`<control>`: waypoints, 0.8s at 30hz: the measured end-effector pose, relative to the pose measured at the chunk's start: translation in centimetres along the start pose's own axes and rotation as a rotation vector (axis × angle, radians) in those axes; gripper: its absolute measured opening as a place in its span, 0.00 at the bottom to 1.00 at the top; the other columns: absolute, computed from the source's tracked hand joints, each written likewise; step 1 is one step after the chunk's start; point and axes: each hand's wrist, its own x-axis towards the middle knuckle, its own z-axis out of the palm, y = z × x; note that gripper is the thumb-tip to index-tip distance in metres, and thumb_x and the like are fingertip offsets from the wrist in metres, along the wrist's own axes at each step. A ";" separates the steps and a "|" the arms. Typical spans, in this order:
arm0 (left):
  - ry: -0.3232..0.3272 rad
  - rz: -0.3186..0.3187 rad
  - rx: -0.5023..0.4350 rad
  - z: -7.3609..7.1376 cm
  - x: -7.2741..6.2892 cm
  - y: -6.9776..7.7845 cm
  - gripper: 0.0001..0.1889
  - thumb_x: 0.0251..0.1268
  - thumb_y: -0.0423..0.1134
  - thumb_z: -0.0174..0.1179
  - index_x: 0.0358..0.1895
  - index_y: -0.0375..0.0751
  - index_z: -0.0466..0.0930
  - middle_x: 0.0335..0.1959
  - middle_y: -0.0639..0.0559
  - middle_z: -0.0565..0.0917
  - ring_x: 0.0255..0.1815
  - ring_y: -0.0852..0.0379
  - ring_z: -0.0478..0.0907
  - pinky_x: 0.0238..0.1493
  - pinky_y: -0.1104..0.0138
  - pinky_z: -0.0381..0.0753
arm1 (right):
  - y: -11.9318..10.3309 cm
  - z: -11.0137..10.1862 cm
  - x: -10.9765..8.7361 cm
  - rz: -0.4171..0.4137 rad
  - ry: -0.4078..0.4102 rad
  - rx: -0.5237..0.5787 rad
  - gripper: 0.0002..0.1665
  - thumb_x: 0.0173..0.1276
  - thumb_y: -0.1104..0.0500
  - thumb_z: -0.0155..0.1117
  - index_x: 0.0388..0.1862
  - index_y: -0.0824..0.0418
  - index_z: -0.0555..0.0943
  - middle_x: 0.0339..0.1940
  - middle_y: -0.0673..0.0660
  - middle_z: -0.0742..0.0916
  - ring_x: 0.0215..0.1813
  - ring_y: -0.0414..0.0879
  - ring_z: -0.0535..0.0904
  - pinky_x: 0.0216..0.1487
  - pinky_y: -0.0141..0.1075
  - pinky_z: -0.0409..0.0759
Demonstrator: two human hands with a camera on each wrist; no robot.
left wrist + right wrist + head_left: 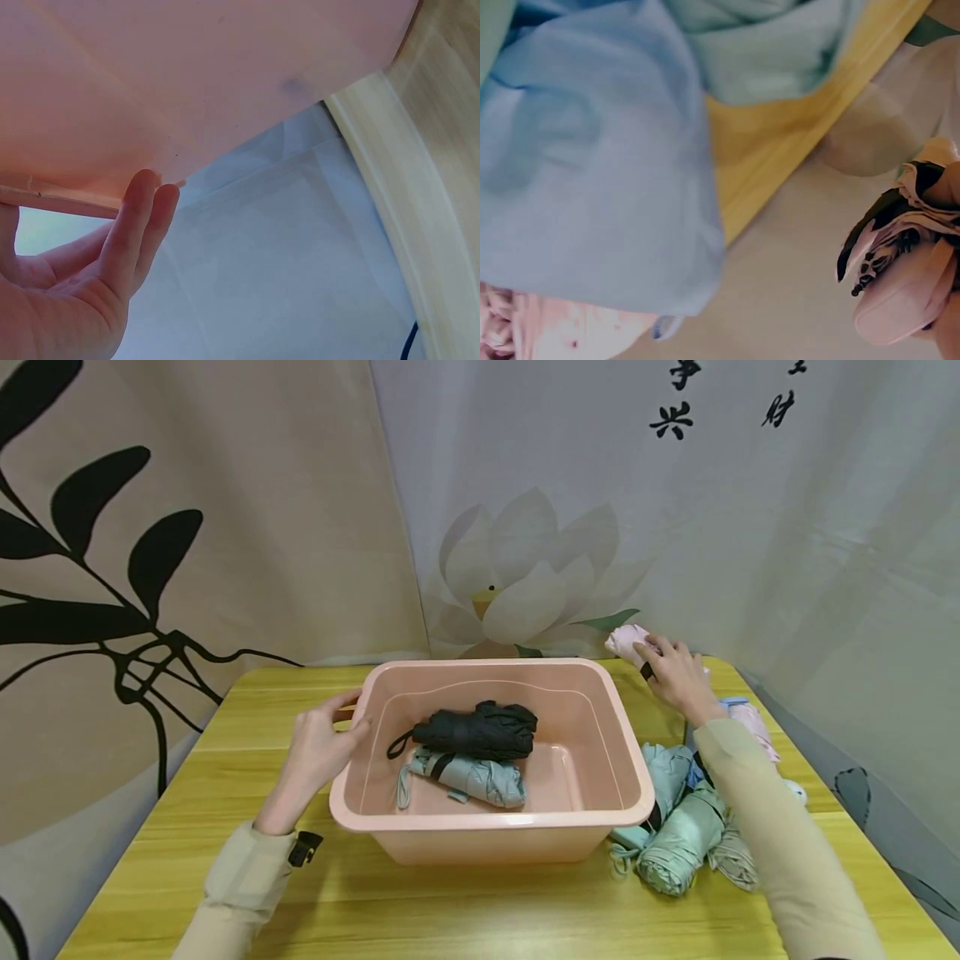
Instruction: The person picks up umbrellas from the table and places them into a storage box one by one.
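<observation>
A pink plastic basin (487, 843) stands on the table. Inside it lie a black folded umbrella (480, 732) with a wrist loop and a pale blue-green folded umbrella (472, 777). My left hand (322, 747) grips the basin's left rim; in the left wrist view its fingers (139, 217) are against the rim and outer wall. Beyond the basin's far right corner, my right hand (678, 681) holds a pale pink folded umbrella (626, 641). Its pink handle end (900, 300) and dark-patterned folds show in the right wrist view.
Right of the basin lie several folded umbrellas: a green one (682, 843), a teal one (667, 772), a grey one (735, 860) and a pink one (753, 727). Blue fabric (615, 187) fills much of the right wrist view. A printed curtain (525, 527) hangs behind the table.
</observation>
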 end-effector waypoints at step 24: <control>0.007 0.013 0.001 0.1 0.1 -0.2 0.22 0.63 0.33 0.56 0.60 0.30 0.74 0.55 0.30 0.79 0.51 0.36 0.81 0.45 0.50 0.84 | -2.7 -4.1 0.7 -0.184 0.260 -0.025 0.32 0.56 0.71 0.64 0.62 0.60 0.73 0.63 0.67 0.73 0.55 0.72 0.71 0.38 0.67 0.73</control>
